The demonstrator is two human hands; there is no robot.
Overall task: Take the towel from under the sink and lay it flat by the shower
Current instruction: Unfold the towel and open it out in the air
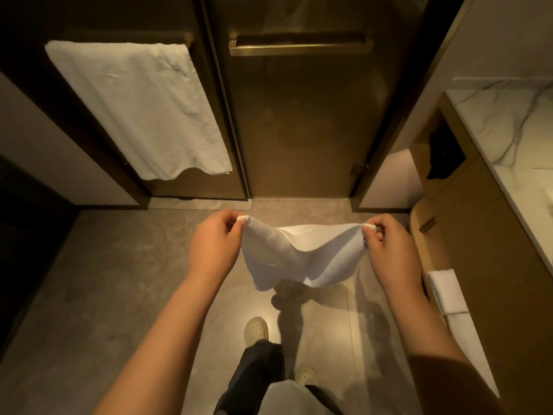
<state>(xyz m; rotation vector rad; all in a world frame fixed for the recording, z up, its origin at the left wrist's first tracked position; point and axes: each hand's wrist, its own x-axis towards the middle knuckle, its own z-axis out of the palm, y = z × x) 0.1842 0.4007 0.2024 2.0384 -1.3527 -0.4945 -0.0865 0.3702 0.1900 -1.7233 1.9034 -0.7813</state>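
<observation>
Both of your arms reach forward and down over the floor (104, 280), bare to above the elbow, with the hands level with each other and held apart. Your left hand (214, 244) has its back toward the camera, fingers curled, pinching one upper corner of the towel (299, 259) between thumb and fingertips; a small roll of white cloth shows just past the knuckles. Your right hand (389, 247) mirrors it, fingers closed on the opposite corner (a small nub of cloth again shows at the fingertips). Between the two hands the towel hangs in the air, clear of the floor: white, plain, its top edge sagging in a shallow curve, its body folded softly on itself with a hemmed edge crossing the middle, and its lower edge uneven, drooping in two lobes. Its shadow falls on the tiles below, near your light-coloured shoe (256, 329). Straight ahead stands the tinted glass shower door (299, 121) with a brass handle bar (299, 47); the towel is held just in front of its threshold. A larger white towel (137, 106) hangs from a rail on the panel to the left. At the right edge runs the vanity (484, 223) with a marble top, a folded white cloth (446, 292) lying in its lower shelf.
</observation>
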